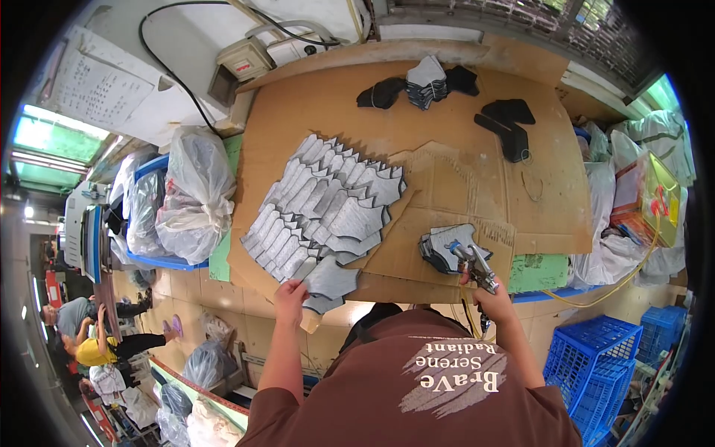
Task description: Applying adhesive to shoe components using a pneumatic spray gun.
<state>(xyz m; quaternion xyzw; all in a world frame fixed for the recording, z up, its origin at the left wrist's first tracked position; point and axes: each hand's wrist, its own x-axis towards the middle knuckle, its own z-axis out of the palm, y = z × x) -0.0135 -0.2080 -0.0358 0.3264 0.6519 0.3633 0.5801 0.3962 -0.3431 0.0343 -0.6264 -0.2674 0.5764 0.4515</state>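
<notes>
Pinches with the left hand (291, 295) what looks like a pale grey cut piece (306, 267) at the tabletop's (535, 273) near edge, probably to steady it. Wraps the right hand (492, 299) round a spray gun (474, 265), seemingly to aim away from the body, by a small stack (436, 251). Fans grey rows (324, 195) leftward, likely baring each edge. Leaves open cardboard (395, 258) between rows and stack; little margin nearest the body.

Head-worn view — downward (wide fisheye)
</notes>
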